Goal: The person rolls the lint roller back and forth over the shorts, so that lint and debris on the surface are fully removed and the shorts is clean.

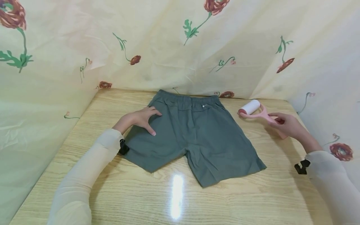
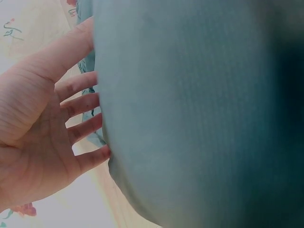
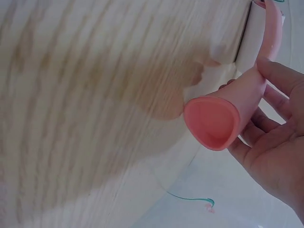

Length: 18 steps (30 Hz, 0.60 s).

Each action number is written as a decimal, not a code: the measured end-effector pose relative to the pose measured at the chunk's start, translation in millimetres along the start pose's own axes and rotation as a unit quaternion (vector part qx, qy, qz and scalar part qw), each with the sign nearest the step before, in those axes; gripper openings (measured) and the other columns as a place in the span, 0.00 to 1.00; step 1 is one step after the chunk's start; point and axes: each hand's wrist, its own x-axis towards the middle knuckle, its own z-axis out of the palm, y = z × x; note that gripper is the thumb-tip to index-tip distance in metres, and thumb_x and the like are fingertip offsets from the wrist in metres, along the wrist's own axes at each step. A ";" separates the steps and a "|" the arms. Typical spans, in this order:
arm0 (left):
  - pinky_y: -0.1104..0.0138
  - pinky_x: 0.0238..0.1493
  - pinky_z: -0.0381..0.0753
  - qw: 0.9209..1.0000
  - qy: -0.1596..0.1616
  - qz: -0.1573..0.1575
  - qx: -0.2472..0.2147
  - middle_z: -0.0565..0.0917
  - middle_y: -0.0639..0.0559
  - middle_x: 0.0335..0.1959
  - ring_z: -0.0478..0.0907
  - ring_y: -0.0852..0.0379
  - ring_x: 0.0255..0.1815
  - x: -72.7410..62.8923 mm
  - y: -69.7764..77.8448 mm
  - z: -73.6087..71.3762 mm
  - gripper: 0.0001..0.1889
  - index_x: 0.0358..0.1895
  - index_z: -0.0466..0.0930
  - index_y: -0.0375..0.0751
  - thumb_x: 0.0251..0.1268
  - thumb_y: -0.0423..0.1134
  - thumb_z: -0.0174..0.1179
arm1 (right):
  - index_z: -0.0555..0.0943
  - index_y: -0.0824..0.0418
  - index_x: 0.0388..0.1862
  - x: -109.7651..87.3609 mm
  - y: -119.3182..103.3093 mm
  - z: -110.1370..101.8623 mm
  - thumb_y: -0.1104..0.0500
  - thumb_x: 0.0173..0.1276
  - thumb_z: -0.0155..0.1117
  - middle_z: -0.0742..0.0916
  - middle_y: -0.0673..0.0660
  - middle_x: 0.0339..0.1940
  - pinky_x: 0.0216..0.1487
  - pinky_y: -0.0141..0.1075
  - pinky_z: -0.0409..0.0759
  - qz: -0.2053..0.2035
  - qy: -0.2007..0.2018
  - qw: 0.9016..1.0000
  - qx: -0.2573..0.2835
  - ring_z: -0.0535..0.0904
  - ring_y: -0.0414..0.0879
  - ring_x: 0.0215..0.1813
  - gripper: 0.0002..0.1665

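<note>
Grey-green shorts [image 1: 180, 128] lie spread on the wooden table, waistband away from me and legs toward me. My left hand [image 1: 140, 118] is at their left side, thumb and fingers spread apart over the cloth. The left wrist view shows this hand's palm [image 2: 38, 128], with its fingertips right at the edge of the fabric. To the right of the shorts, my right hand [image 1: 291, 125] grips a pink lint roller [image 1: 263, 113] by its handle. Its white roll points to the far left. In the right wrist view, thumb and fingers close around the pink handle [image 3: 240, 95], whose hollow end faces the camera.
The light wood table [image 1: 135, 200] has a bright light reflection near its front. A cream curtain [image 1: 168, 56] with printed red flowers hangs behind it and along both sides. Each wrist carries a small black mount, the left [image 1: 123, 147] close to the shorts.
</note>
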 end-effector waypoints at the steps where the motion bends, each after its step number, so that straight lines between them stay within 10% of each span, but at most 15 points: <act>1: 0.43 0.75 0.62 1.000 0.001 -0.001 0.000 0.62 0.39 0.74 0.56 0.37 0.78 0.0 -0.3 -0.1 0.49 0.76 0.64 0.41 0.53 0.52 0.79 | 0.76 0.74 0.64 0.6 -0.1 -0.3 0.62 0.72 0.66 0.87 0.71 0.40 0.30 0.26 0.73 0.001 -0.002 1.000 -0.001 0.72 0.25 0.30 0.25; 8: 0.42 0.75 0.62 1.000 -0.001 0.002 -0.001 0.62 0.38 0.74 0.56 0.36 0.77 0.9 -0.9 0.3 0.49 0.77 0.63 0.41 0.53 0.52 0.78 | 0.73 0.74 0.67 5.4 -5.5 -3.9 0.58 0.75 0.64 0.84 0.80 0.51 0.36 0.23 0.73 0.017 -0.018 1.000 -0.005 0.86 0.59 0.45 0.29; 12: 0.42 0.75 0.61 1.000 -0.003 0.003 -0.003 0.60 0.37 0.76 0.54 0.35 0.79 1.3 -1.6 1.5 0.50 0.77 0.62 0.41 0.54 0.52 0.78 | 0.67 0.75 0.73 10.5 -16.1 -6.3 0.54 0.77 0.61 0.79 0.83 0.58 0.51 0.48 0.84 0.028 -0.027 0.999 0.010 0.78 0.77 0.57 0.35; 15: 0.42 0.76 0.61 1.000 -0.006 0.000 -0.014 0.59 0.37 0.77 0.53 0.35 0.80 1.8 -1.5 0.6 0.49 0.78 0.63 0.41 0.54 0.51 0.78 | 0.61 0.73 0.77 17.1 -30.8 -8.8 0.49 0.79 0.59 0.73 0.84 0.66 0.60 0.69 0.73 0.037 -0.034 0.998 0.028 0.73 0.79 0.64 0.40; 18: 0.43 0.77 0.61 1.000 0.004 -0.002 -0.027 0.61 0.36 0.78 0.55 0.36 0.80 4.7 -2.0 -2.5 0.48 0.77 0.64 0.40 0.55 0.51 0.77 | 0.59 0.69 0.79 26.0 -51.1 -8.8 0.47 0.79 0.58 0.70 0.81 0.71 0.63 0.71 0.69 0.041 -0.029 0.997 0.056 0.69 0.78 0.68 0.41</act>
